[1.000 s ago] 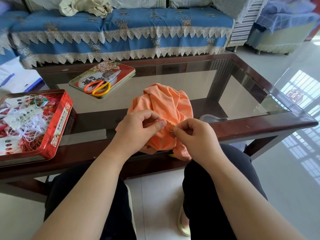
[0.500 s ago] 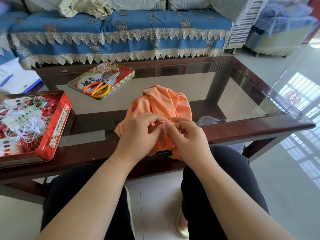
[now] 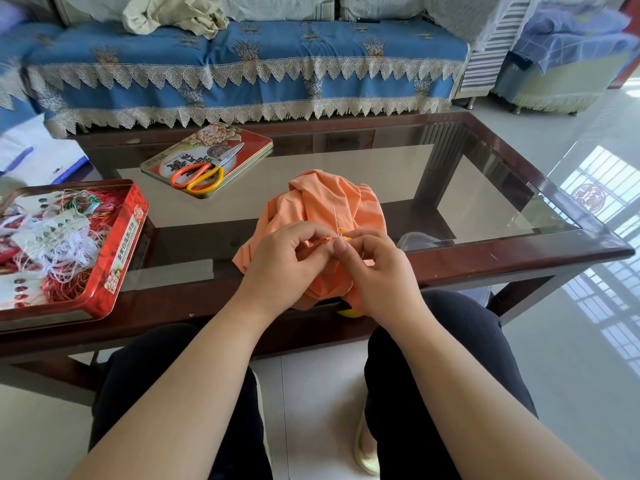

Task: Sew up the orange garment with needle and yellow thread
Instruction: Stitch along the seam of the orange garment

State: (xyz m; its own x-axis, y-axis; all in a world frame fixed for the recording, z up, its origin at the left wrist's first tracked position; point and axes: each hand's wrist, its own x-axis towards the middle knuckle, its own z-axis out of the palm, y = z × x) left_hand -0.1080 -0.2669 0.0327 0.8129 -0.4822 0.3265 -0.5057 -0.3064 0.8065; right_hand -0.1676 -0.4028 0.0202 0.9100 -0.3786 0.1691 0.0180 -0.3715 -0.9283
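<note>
Having drawn together, the hands are working the needle [image 3: 335, 216], now rising above them: the right hand [image 3: 375, 268] pinching it and yellow thread [image 3: 343, 233], the left hand [image 3: 285, 261] gripping the orange garment [image 3: 322, 199] between them on the desk [image 3: 485, 261], suggesting another stitch is emerging.

Both forearms bare, rising from the lower corners of the frame and converging just below centre. Left hand [image 3: 287, 261] knuckles-up, fingers curled inward, thumb and forefinger pinching a fold of the orange garment [image 3: 322, 206]. Right hand [image 3: 375, 268] just beside it, touching at the fingertips, fingers curled, thumb and forefinger pinched on the needle [image 3: 336, 220], which stands nearly upright above them. Wrists roughly level, slightly bent inward. Knees in dark trousers spread apart under the arms, at lower left and lower right.
</note>
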